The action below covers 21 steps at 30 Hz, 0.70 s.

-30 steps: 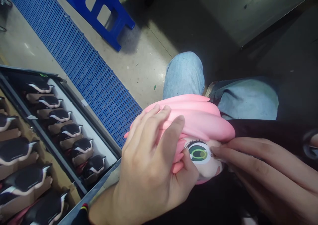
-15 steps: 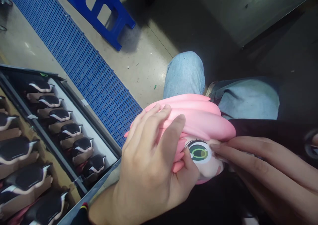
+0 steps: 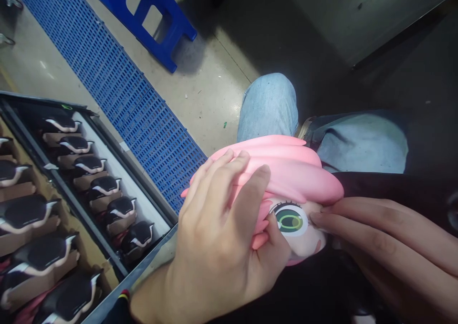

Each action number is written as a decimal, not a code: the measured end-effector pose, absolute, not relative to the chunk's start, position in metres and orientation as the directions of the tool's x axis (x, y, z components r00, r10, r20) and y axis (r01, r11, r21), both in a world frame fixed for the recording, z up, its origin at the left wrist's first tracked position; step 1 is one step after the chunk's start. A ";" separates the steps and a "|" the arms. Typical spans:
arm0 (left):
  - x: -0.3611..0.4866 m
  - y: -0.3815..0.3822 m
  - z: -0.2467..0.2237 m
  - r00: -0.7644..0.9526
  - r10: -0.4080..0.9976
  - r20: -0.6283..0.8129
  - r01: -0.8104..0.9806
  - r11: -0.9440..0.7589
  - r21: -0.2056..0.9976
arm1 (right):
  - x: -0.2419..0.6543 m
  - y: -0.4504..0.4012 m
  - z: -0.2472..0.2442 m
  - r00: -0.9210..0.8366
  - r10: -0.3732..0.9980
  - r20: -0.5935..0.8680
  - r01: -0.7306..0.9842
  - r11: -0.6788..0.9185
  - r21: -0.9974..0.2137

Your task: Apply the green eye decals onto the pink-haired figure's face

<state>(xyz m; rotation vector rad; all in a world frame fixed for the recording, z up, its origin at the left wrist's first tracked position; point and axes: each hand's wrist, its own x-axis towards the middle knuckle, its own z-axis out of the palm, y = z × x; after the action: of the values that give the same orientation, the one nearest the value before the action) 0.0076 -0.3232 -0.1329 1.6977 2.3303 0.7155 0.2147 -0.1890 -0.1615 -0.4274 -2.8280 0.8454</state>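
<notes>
A pink-haired figure head (image 3: pixel 286 171) rests in my lap, its face tilted to the right. One large green eye (image 3: pixel 290 221) shows on the pale face. My left hand (image 3: pixel 229 228) is wrapped over the hair, with the thumb beside the eye. At the face's right side, the fingertips of my right hand (image 3: pixel 386 233) press close together just past the eye. Whether anything small is between those fingertips is hidden. The other half of the face is covered by my right hand.
To the left, a crate (image 3: pixel 150 266) with cardboard dividers holds rows of black-and-white figure parts (image 3: pixel 138 235). Blue plastic grating (image 3: pixel 132 90) runs diagonally across the floor. A blue stool (image 3: pixel 153 23) stands beyond it. My knees in jeans (image 3: pixel 270 107) are ahead of the head.
The whole view has shifted slightly, so everything sits a little further right. Both hands keep nearly the same places on the figure head.
</notes>
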 end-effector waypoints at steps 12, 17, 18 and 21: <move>0.007 -0.321 -0.134 -0.348 0.927 0.136 0.837 0.243 0.490 | 0.212 -0.187 -0.159 -0.955 0.291 0.060 0.212 0.808 -0.550; 0.008 -0.322 -0.134 -0.347 0.927 0.140 0.840 0.241 0.487 | 0.210 -0.186 -0.161 -0.944 0.321 0.073 0.233 0.810 -0.538; 0.008 -0.322 -0.134 -0.346 0.927 0.142 0.841 0.239 0.486 | 0.210 -0.187 -0.163 -0.941 0.330 0.075 0.239 0.805 -0.543; 0.007 -0.322 -0.135 -0.346 0.927 0.144 0.839 0.237 0.490 | 0.210 -0.191 -0.166 -0.929 0.357 0.091 0.245 0.784 -0.571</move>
<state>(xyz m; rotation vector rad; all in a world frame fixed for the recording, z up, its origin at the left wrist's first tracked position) 0.0074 -0.3221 -0.1347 1.6813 2.3268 0.7427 0.2096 -0.1907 -0.1664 -0.4749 -2.7807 0.8496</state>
